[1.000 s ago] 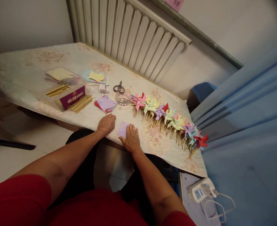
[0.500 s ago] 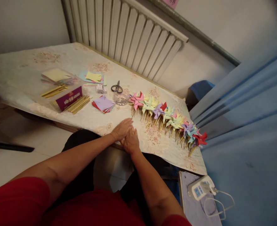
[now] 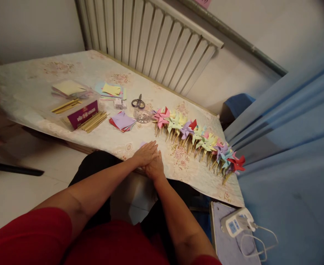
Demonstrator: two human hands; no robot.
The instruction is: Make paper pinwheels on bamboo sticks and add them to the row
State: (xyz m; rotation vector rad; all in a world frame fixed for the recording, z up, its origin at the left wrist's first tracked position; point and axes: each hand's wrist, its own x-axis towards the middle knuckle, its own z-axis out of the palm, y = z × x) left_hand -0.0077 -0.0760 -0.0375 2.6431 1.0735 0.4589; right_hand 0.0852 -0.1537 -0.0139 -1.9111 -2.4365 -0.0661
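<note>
At the table's near edge my two hands meet. My left hand (image 3: 146, 154) lies across the right one, its fingers fairly straight and pressed together. A sliver of purple paper (image 3: 142, 144) shows at the upper side of my left hand; the hands cover the rest of it. My right hand (image 3: 155, 168) is closed against the left, and whatever is in its fingers is hidden. Up and left of the hands lies a stack of purple and red paper squares (image 3: 122, 121). Beyond them stand a clear dish of small shiny pieces (image 3: 143, 116) and black-handled scissors (image 3: 138, 102).
A row of colourful paper pinwheels (image 3: 197, 134) on sticks spans the right side. Leftward are wooden sticks (image 3: 93, 122), a clear box with a purple label (image 3: 83, 115), more paper sheets (image 3: 111, 90) and small boxes (image 3: 120, 103). A power strip (image 3: 237, 222) sits lower right.
The purple paper has come into sight beside my left hand. My left hand has shifted slightly over the right, and its fingers look straighter. The whole view has moved a little.
</note>
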